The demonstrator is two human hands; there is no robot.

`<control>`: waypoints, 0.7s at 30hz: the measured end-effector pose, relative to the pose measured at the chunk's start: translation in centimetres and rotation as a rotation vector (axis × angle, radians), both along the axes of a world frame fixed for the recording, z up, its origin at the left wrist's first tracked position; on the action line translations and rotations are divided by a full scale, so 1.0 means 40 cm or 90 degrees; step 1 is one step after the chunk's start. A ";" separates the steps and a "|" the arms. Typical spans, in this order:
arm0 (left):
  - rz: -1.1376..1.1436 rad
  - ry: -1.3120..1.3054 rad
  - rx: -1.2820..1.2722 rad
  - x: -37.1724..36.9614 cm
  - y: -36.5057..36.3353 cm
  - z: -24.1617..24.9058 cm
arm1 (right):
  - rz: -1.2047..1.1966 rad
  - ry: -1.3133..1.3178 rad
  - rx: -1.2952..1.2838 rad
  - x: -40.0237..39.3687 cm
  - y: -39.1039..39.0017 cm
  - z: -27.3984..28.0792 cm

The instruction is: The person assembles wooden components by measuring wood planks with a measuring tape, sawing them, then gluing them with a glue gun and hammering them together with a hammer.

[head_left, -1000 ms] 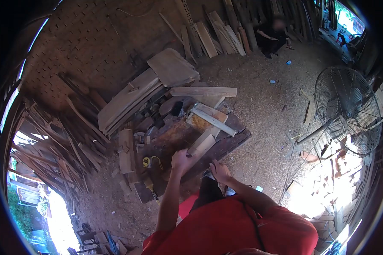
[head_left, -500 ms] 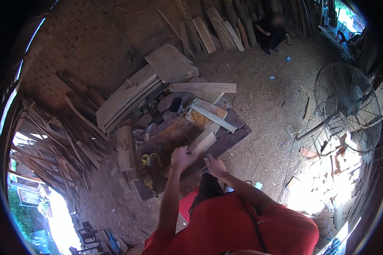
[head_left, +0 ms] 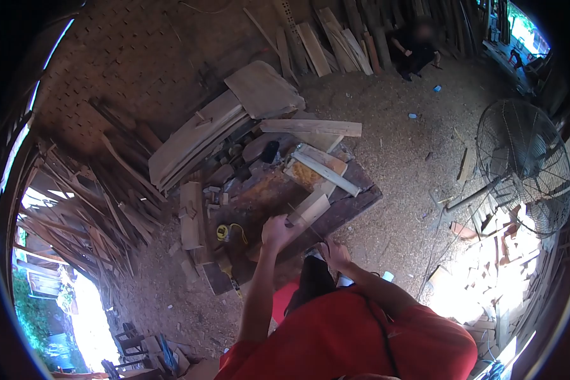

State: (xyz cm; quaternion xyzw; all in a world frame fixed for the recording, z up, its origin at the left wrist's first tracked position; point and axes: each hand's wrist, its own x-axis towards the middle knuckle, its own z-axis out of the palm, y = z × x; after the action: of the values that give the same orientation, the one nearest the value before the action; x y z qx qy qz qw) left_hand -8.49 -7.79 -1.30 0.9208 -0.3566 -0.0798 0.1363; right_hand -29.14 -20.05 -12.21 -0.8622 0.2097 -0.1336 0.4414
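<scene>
My left hand [head_left: 277,233] is closed on the near end of a short, pale wooden board [head_left: 313,208], which slants up to the right over the workbench [head_left: 269,202]. My right hand [head_left: 336,254] is closed just off the bench's front edge. From its fingers a thin, straight tool [head_left: 311,228] runs up and left across the board; I cannot tell its kind. Left of my left hand, a yellow tape measure [head_left: 223,232] lies on the bench with some tape out. Below it rests a yellow-handled tool [head_left: 228,265].
A pale wooden bar [head_left: 328,170] lies across pieces on the bench's right side. Wide planks [head_left: 199,136] are stacked behind the bench. A large caged fan [head_left: 522,164] stands at right, near bright wood scraps. A person [head_left: 415,54] crouches at the back beside leaning boards.
My right hand has drawn back and right, away from my left hand, and the thin tool shows more between them. The whole view has shifted slightly. My left hand stays on the board.
</scene>
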 end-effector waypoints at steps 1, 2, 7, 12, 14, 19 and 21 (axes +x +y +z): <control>0.010 0.010 -0.003 0.001 0.001 0.002 | 0.004 0.011 0.014 0.019 -0.003 0.013; 0.020 0.028 -0.002 -0.012 0.012 -0.002 | 0.008 0.029 0.032 0.032 0.003 0.021; 0.014 0.117 0.039 -0.027 0.000 0.061 | 0.022 0.017 0.000 0.066 0.004 0.023; 0.016 0.057 0.017 0.015 0.008 -0.026 | 0.011 0.053 -0.013 0.030 -0.018 -0.029; 0.010 0.074 0.051 -0.016 0.007 0.016 | 0.008 0.016 -0.009 0.070 -0.003 0.031; -0.001 0.052 0.048 -0.019 0.002 0.023 | 0.020 -0.019 -0.016 0.011 0.002 -0.023; 0.004 0.004 0.015 -0.010 0.003 -0.001 | 0.013 0.005 -0.020 0.010 -0.003 -0.032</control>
State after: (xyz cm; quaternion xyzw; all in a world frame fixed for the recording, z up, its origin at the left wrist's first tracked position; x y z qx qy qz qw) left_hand -8.91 -7.68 -1.33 0.9231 -0.3526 -0.0864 0.1269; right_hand -28.73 -20.17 -13.50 -0.8717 0.2004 -0.1285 0.4285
